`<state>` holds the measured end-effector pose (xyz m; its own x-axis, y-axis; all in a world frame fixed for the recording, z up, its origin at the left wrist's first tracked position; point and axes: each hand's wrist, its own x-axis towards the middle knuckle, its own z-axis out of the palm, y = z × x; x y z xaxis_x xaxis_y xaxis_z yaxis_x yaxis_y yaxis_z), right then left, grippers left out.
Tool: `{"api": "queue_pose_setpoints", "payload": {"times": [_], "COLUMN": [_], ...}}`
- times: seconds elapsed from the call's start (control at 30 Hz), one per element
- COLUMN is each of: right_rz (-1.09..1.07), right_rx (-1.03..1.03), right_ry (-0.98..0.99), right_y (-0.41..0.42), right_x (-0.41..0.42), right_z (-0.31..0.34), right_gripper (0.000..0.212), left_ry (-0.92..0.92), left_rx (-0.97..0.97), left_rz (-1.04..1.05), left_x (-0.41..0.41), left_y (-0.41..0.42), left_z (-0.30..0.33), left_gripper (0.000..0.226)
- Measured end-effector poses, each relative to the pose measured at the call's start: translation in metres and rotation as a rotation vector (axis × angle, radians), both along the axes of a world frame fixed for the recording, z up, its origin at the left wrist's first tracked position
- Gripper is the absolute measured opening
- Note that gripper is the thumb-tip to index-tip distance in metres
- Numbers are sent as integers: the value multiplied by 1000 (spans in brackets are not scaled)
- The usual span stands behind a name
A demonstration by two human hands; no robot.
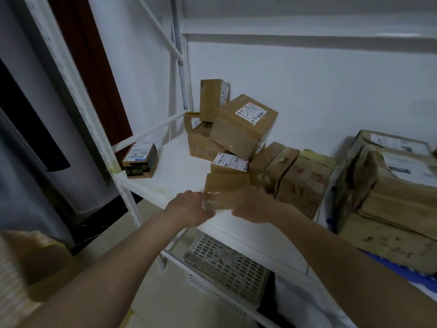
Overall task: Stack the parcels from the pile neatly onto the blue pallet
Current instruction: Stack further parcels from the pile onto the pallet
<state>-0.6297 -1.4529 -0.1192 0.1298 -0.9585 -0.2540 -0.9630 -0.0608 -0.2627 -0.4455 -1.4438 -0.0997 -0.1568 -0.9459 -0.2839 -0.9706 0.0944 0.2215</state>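
Both hands are gripping one small brown parcel (pixel 224 189) at the front edge of the white shelf (pixel 175 166): the left hand (pixel 189 208) is clamping its left end, the right hand (pixel 251 204) its right end. Just beyond the hands, the pile of parcels (pixel 241 129) is leaning against the wall. To the right of the right hand, stacked parcels (pixel 390 197) are sitting on the blue pallet (pixel 402 272).
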Motion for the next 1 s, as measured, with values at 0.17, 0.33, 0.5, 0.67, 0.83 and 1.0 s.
{"api": "queue_pose_setpoints", "payload": {"times": [0.17,0.33,0.5,0.67,0.83,1.0], "right_rz": [-16,-84,-96,-119,-305,-400], "right_rx": [4,10,-26,-331,-217,-67], "right_ry": [51,2,-3,77,320,323], "right_y": [-46,-83,-99,-95,-90,-92], "right_x": [-14,-32,-33,-49,-64,-70], "right_z": [-10,-11,-10,7,10,5], "right_gripper": [71,66,47,32,46,65], "left_ry": [-9,57,135,214,389,297], "left_rx": [-10,11,42,-30,8,64], "left_rz": [-99,-198,-270,-333,-376,-326], "left_x": [-14,-32,-49,-83,-119,-137], "left_y": [-60,-106,-129,-150,-165,-181], "left_z": [7,1,-16,-11,-9,-25], "left_gripper": [53,48,57,47,10,51]}}
